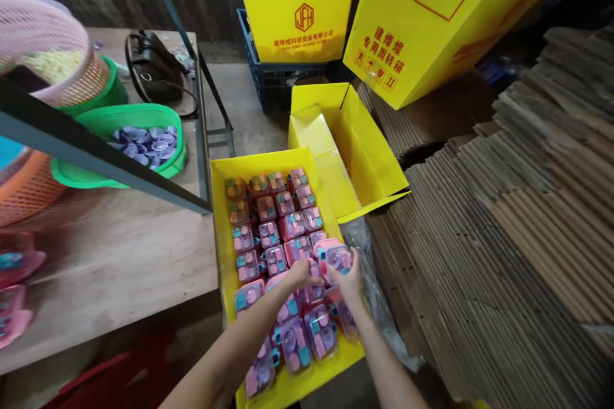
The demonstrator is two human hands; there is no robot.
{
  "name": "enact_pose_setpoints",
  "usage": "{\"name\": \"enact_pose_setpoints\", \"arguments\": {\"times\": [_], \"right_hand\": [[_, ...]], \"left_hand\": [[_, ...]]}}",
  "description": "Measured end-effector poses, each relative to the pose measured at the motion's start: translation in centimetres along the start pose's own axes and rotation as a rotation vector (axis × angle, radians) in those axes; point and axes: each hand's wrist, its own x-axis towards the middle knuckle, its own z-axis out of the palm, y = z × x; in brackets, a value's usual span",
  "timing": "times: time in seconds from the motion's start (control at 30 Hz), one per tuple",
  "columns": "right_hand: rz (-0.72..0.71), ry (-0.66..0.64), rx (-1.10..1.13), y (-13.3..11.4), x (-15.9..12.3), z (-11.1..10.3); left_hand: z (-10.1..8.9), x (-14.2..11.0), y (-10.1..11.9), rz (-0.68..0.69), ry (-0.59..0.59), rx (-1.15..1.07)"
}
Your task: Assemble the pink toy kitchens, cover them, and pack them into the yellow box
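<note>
A yellow box [219, 204] on the floor holds several pink toy packs with clear lids, in rows. My left hand [302, 273] reaches into the box, fingers curled on the left side of a pink toy pack [336, 257]. My right hand [349, 281] grips the same pack from the right and below. The pack sits just above the others at the box's right side. Both forearms come in from the bottom of the view.
An empty yellow box [378, 160] stands behind the full one. Flattened brown cardboard [503, 217] is stacked at the right. A wooden table [119, 249] at the left bears a green basket of purple caps [144, 140], pink and orange baskets and a black bag [153, 67].
</note>
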Motion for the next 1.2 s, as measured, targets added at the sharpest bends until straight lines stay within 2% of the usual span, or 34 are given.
{"name": "enact_pose_setpoints", "arguments": {"times": [0.13, 0.33, 0.5, 0.67, 0.8, 0.97, 1.03, 1.1, 1.13, 1.2], "right_hand": [[-0.037, -0.052, -0.081, 2.2, 0.1, 2.7], [-0.050, -0.147, -0.129, 5.1, 0.8, 4.3], [-0.070, -0.177, -0.202, 6.1, 1.1, 4.6], [-0.179, -0.082, -0.352, 5.7, -1.1, 4.9], [-0.278, -0.027, -0.524, 5.6, -2.6, 5.5], [-0.323, 0.090, -0.526, 4.9, -3.1, 5.0], [-0.362, 0.126, -0.488, 4.0, -3.5, 4.7], [-0.458, 0.126, -0.413, 2.4, -4.3, 4.8], [-0.526, 0.108, -0.359, 1.3, -4.8, 5.1], [-0.693, 0.032, -0.222, -2.1, -5.9, 6.4]], "left_hand": [[-0.1, 1.7, -1.6, 0.015, -0.118, 0.159], [-0.7, 2.6, -3.2, 0.032, -0.272, 0.261], [0.1, 2.4, -3.3, 0.059, -0.285, 0.244], [0.7, 1.6, -3.9, 0.088, -0.243, 0.195], [0.9, 0.6, -4.7, 0.107, -0.171, 0.155], [0.7, -2.1, -4.8, 0.185, -0.028, 0.046], [0.2, -4.4, -5.2, 0.210, 0.089, -0.014], [-0.8, -7.7, -6.6, 0.199, 0.231, -0.064], [-1.6, -9.6, -7.8, 0.191, 0.332, -0.095], [-4.0, -14.0, -11.5, 0.155, 0.620, -0.161]]}}
